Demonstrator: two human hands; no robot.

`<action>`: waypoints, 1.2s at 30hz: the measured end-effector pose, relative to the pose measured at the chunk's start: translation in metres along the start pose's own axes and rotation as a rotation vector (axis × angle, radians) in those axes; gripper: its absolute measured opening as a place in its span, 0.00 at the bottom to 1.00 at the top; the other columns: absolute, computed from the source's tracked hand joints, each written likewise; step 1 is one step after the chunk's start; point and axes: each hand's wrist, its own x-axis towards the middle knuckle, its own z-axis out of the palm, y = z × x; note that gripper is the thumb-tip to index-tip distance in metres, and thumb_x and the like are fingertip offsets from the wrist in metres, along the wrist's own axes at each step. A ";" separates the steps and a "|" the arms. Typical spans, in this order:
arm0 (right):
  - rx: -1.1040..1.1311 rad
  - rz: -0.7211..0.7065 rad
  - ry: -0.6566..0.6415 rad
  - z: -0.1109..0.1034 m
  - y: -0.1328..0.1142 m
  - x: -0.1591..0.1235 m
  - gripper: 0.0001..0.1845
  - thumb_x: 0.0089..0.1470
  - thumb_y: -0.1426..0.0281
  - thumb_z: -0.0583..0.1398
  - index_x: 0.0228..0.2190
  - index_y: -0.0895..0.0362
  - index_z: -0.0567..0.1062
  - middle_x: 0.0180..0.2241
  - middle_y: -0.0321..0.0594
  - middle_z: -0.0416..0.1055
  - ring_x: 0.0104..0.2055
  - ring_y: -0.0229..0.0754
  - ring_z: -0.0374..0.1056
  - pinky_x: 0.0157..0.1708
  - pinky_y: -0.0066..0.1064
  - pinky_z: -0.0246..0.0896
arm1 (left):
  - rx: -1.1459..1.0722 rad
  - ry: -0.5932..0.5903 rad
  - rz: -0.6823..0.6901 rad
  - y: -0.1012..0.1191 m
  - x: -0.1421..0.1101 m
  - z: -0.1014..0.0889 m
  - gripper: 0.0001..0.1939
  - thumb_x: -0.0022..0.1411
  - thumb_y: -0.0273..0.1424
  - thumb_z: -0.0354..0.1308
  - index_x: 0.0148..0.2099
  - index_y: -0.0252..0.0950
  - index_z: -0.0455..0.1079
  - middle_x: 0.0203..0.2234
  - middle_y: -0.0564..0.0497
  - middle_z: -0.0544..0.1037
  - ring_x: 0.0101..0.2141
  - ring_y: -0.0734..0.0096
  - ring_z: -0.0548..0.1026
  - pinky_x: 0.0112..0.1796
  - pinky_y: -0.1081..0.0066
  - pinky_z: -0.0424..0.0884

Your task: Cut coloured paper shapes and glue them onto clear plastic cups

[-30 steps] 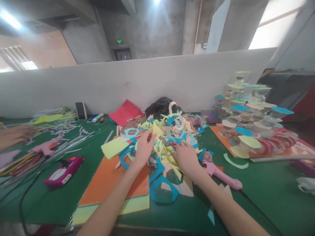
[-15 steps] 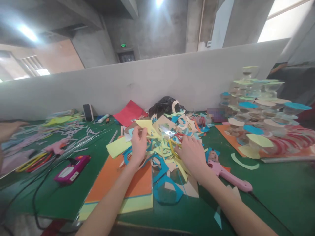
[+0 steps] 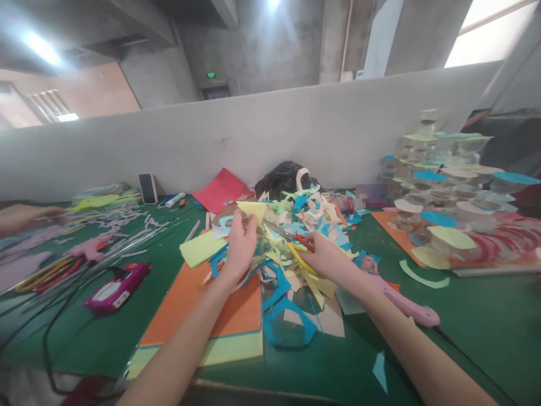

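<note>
My left hand pinches a yellow paper piece and holds it up over a heap of paper scraps. My right hand grips scissors with yellow and red handles, the blades pointing left towards the yellow piece. Both hands are over the pile of blue, yellow and tan offcuts in the middle of the green table. Beneath them lie orange and yellow paper sheets.
A pink glue gun lies right of my right arm, and a magenta device with cables sits at the left. Stacked clear cups topped with paper discs stand at the right. Another person's hand works at the far left. A grey partition wall backs the table.
My right hand has lifted the scissors out of the scraps and turned them towards the yellow piece. My left hand has raised that piece slightly.
</note>
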 end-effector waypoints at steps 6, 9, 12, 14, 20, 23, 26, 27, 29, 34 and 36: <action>-0.206 -0.067 -0.030 0.002 0.007 0.003 0.17 0.56 0.62 0.59 0.44 0.58 0.66 0.41 0.49 0.76 0.44 0.54 0.72 0.32 0.32 0.59 | 0.003 -0.045 -0.004 -0.015 0.009 -0.004 0.08 0.63 0.37 0.54 0.41 0.40 0.63 0.33 0.51 0.72 0.33 0.68 0.71 0.37 0.69 0.68; -0.275 -0.096 -0.022 -0.001 0.006 0.001 0.15 0.56 0.66 0.59 0.44 0.59 0.67 0.40 0.50 0.76 0.47 0.54 0.72 0.34 0.32 0.59 | 0.068 -0.056 0.012 -0.022 0.013 -0.006 0.07 0.62 0.36 0.54 0.38 0.39 0.63 0.31 0.52 0.71 0.33 0.69 0.70 0.37 0.70 0.66; -0.315 -0.090 -0.011 -0.006 0.004 -0.003 0.15 0.56 0.63 0.60 0.42 0.59 0.69 0.41 0.51 0.75 0.46 0.56 0.71 0.34 0.33 0.58 | 0.106 -0.038 0.019 -0.021 0.014 -0.007 0.07 0.62 0.36 0.53 0.35 0.39 0.63 0.29 0.53 0.69 0.31 0.70 0.68 0.35 0.71 0.65; -0.324 -0.074 -0.018 -0.009 0.002 -0.005 0.18 0.56 0.56 0.59 0.40 0.58 0.70 0.40 0.52 0.75 0.43 0.57 0.72 0.32 0.34 0.57 | 0.082 -0.010 0.001 -0.017 0.015 -0.008 0.07 0.62 0.36 0.53 0.35 0.39 0.63 0.28 0.54 0.69 0.31 0.70 0.68 0.34 0.71 0.64; 0.001 -0.112 -0.186 -0.008 -0.011 -0.011 0.22 0.51 0.47 0.59 0.31 0.54 0.65 0.29 0.40 0.72 0.30 0.44 0.66 0.26 0.30 0.53 | -0.170 0.158 -0.088 -0.005 0.015 -0.014 0.10 0.61 0.37 0.56 0.33 0.40 0.58 0.23 0.57 0.66 0.27 0.72 0.69 0.31 0.71 0.67; 0.109 -0.138 -0.080 -0.004 -0.019 -0.014 0.23 0.51 0.47 0.59 0.30 0.53 0.61 0.28 0.35 0.68 0.28 0.40 0.62 0.25 0.28 0.52 | -0.308 0.138 -0.128 0.001 0.013 -0.014 0.10 0.63 0.39 0.54 0.38 0.42 0.56 0.20 0.60 0.64 0.21 0.73 0.68 0.26 0.72 0.66; 0.124 -0.118 0.032 -0.001 -0.020 -0.014 0.23 0.52 0.47 0.58 0.30 0.52 0.59 0.29 0.33 0.66 0.28 0.39 0.61 0.25 0.28 0.50 | -0.359 0.088 -0.118 0.005 0.011 -0.011 0.09 0.64 0.37 0.54 0.37 0.42 0.57 0.19 0.61 0.61 0.21 0.75 0.67 0.26 0.73 0.65; 0.114 -0.112 0.017 0.000 -0.019 -0.014 0.23 0.52 0.46 0.57 0.30 0.53 0.59 0.29 0.33 0.66 0.28 0.40 0.60 0.25 0.28 0.50 | -0.378 0.060 -0.110 0.006 0.011 -0.010 0.08 0.63 0.36 0.54 0.37 0.42 0.57 0.20 0.60 0.62 0.21 0.75 0.67 0.27 0.73 0.66; 0.096 -0.101 -0.049 0.000 -0.017 -0.013 0.23 0.52 0.46 0.57 0.31 0.53 0.59 0.28 0.33 0.65 0.28 0.40 0.61 0.26 0.28 0.51 | -0.403 -0.010 -0.097 0.006 0.010 -0.007 0.06 0.63 0.35 0.55 0.37 0.41 0.60 0.22 0.59 0.65 0.24 0.75 0.69 0.30 0.73 0.67; 0.134 -0.105 -0.112 0.002 -0.017 -0.011 0.24 0.52 0.45 0.57 0.31 0.53 0.60 0.29 0.35 0.66 0.29 0.41 0.62 0.28 0.29 0.53 | -0.323 -0.091 -0.105 0.005 0.007 -0.003 0.08 0.62 0.35 0.55 0.42 0.39 0.68 0.27 0.54 0.70 0.29 0.74 0.70 0.33 0.73 0.69; 0.140 -0.130 -0.116 0.003 -0.018 -0.010 0.25 0.52 0.45 0.57 0.30 0.53 0.61 0.27 0.34 0.65 0.29 0.41 0.61 0.28 0.29 0.52 | -0.316 -0.100 -0.117 0.005 0.005 -0.002 0.09 0.62 0.37 0.56 0.41 0.38 0.68 0.27 0.54 0.71 0.29 0.73 0.71 0.34 0.72 0.70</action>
